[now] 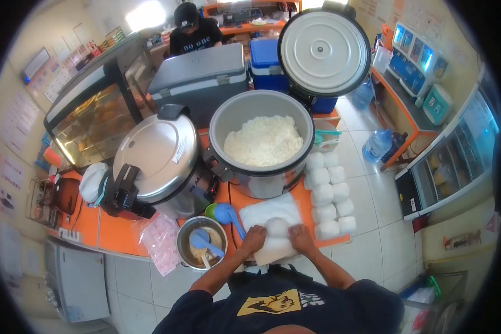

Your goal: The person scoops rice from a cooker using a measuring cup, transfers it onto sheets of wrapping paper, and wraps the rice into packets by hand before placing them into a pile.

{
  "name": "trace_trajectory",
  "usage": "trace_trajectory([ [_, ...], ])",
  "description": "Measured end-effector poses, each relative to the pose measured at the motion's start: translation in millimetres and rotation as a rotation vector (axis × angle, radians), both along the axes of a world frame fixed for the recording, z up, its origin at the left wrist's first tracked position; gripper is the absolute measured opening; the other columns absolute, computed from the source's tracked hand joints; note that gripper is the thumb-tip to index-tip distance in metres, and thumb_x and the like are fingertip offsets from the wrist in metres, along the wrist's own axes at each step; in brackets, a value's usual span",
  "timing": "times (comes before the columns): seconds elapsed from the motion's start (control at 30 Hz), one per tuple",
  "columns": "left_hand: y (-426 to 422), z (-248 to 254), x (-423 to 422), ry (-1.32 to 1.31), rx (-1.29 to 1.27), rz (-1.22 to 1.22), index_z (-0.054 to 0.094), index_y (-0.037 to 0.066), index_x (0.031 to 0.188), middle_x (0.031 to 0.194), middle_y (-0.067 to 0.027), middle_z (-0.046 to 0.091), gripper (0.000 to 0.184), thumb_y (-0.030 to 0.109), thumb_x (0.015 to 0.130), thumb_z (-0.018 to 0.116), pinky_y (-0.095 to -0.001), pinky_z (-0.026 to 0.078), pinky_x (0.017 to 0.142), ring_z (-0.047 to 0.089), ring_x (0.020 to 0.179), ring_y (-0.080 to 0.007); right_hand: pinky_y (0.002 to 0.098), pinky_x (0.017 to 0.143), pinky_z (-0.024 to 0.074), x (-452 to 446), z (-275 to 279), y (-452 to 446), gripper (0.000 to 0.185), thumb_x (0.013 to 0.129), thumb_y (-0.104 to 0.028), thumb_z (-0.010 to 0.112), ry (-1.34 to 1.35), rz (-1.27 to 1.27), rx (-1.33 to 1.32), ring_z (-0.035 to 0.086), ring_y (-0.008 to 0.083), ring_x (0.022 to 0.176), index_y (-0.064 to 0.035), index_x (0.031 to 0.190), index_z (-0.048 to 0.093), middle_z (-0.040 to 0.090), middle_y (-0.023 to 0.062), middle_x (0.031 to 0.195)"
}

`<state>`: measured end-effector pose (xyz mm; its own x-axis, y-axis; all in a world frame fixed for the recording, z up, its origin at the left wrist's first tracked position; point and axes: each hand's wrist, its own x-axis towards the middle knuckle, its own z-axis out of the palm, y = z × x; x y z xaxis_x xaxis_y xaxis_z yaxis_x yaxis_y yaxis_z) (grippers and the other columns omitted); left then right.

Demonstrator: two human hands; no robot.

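From where I stand, the white mound (276,227) sits on paper (270,211) at the table's (238,195) near edge, between left hand (254,238) and right hand (302,239). Both have curled fingers at its sides; I can't tell whether they pinch the sheet. A hard tug could tear the paper or spill the mound over that edge. The right elbow swinging out might knock the white bundles (322,195), stacked near the drop. The open cooker (256,179) blocks the far side, while the blue scoop (236,220) and steel bowl (179,245) crowd the left
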<state>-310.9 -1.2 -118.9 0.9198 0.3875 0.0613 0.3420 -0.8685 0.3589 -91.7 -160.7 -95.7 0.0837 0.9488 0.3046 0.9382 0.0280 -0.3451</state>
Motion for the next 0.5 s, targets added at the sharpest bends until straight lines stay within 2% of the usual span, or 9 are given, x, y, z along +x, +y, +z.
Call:
trace_trajectory([
  [0.07, 7.0, -10.3, -1.3, -0.001, 0.003, -0.043, 0.062, 0.000, 0.108, 0.112, -0.0134, 0.059, 0.024, 0.013, 0.089, 0.056, -0.0433, 0.045, 0.091, 0.054, 0.107, -0.0311, 0.0496, 0.089, 0.0445, 5.4, 0.8, 0.7, 0.031, 0.085, -0.016, 0.065, 0.078, 0.040, 0.002, 0.056, 0.0340, 0.105, -0.0030, 0.113, 0.064, 0.063, 0.0116, 0.110],
  [0.17, 7.8, 17.0, -5.7, -0.155, -0.010, -0.109, 0.062, 0.000, 0.104, 0.109, -0.0132, 0.060, 0.021, 0.011, 0.088, 0.055, -0.0418, 0.045, 0.091, 0.054, 0.105, -0.0301, 0.0465, 0.091, 0.0465, 15.9, -0.5, -2.3, 0.030, 0.084, -0.014, 0.065, 0.093, 0.137, -0.021, 0.057, 0.0334, 0.104, -0.0032, 0.112, 0.064, 0.064, 0.0122, 0.110],
  [0.27, 16.2, 14.4, -2.3, -0.048, 0.015, -0.156, 0.062, 0.001, 0.103, 0.109, -0.0130, 0.059, 0.020, 0.013, 0.088, 0.056, -0.0408, 0.045, 0.090, 0.054, 0.105, -0.0299, 0.0433, 0.090, 0.0482, 24.7, -18.5, 1.3, 0.027, 0.085, -0.011, 0.061, -0.016, 0.223, -0.011, 0.058, 0.0323, 0.101, -0.0026, 0.110, 0.065, 0.065, 0.0125, 0.111],
  [0.33, 20.3, 6.0, 0.4, -0.047, 0.052, -0.178, 0.061, 0.001, 0.105, 0.109, -0.0131, 0.059, 0.022, 0.013, 0.088, 0.056, -0.0412, 0.045, 0.091, 0.054, 0.105, -0.0302, 0.0423, 0.089, 0.0485, 23.2, -8.6, 3.2, 0.025, 0.085, -0.010, 0.058, -0.056, 0.210, -0.075, 0.058, 0.0312, 0.099, -0.0017, 0.107, 0.066, 0.065, 0.0123, 0.110],
  [0.5, 29.2, 2.0, 3.5, -0.053, 0.085, -0.218, 0.060, 0.003, 0.110, 0.108, -0.0138, 0.059, 0.025, 0.013, 0.088, 0.054, -0.0428, 0.045, 0.093, 0.055, 0.103, -0.0316, 0.0413, 0.087, 0.0480, 28.3, -4.4, 1.8, 0.024, 0.084, -0.010, 0.057, -0.128, 0.264, -0.025, 0.058, 0.0304, 0.099, -0.0023, 0.104, 0.067, 0.065, 0.0120, 0.109],
])
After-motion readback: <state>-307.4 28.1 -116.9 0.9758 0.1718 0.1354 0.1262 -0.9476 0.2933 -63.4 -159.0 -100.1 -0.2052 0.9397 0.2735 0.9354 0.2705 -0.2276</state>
